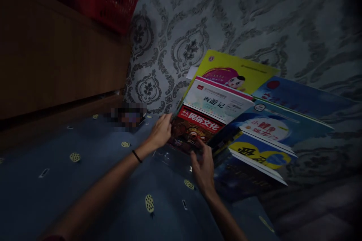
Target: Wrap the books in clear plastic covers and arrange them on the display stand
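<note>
Several books stand in two tiered columns against the wall. In the left column, a red book (195, 128) stands in front of a white book with a pink edge (216, 99) and a yellow book (237, 66). My left hand (161, 131), a black band on its wrist, is closed at the left edge of the red book. My right hand (205, 165) is at the lower front of that book, thumb and index finger apart, a fingertip at its cover. Something clear and shiny (169, 160) lies below the red book. Its shape is hard to make out.
The right column holds a blue-and-yellow book (258, 152), a teal book (285, 120) and others. A blue cloth (98, 180) with pineapple prints covers the surface. At left rise a wooden cabinet (62, 56) and a red basket (113, 3). A pixelated object (128, 115) lies by the wall.
</note>
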`<state>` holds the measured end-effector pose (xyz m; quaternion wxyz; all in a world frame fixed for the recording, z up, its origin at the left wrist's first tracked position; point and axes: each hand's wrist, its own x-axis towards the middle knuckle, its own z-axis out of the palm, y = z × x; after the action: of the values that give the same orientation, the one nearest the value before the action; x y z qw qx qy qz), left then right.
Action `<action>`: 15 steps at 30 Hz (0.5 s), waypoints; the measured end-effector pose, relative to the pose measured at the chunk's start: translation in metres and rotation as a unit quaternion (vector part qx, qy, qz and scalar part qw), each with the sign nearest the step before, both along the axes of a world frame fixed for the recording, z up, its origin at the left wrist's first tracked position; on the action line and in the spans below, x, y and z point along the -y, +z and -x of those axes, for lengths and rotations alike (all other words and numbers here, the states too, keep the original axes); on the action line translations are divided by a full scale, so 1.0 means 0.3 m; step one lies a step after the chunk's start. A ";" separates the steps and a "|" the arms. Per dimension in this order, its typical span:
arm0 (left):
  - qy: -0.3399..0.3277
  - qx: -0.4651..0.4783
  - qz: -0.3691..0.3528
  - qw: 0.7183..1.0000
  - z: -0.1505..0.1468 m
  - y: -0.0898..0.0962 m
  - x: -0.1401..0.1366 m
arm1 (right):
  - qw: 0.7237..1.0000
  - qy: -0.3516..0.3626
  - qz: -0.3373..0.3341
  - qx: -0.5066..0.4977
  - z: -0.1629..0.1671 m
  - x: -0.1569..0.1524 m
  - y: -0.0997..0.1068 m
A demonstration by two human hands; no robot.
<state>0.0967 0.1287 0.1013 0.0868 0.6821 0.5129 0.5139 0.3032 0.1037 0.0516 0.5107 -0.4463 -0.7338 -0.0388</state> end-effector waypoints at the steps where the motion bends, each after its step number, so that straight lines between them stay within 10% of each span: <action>1: -0.008 0.017 0.000 1.000 0.021 -0.005 -0.014 | 1.000 -0.001 0.004 0.002 -0.002 0.002 0.001; 15: -0.101 0.044 -0.021 0.994 0.068 0.003 -0.005 | 0.996 0.001 0.038 -0.076 0.016 0.023 0.017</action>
<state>0.0763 0.1303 0.1023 0.1465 0.7091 0.4258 0.5426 0.2983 0.0969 0.0567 0.5479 -0.4659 -0.6944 0.0235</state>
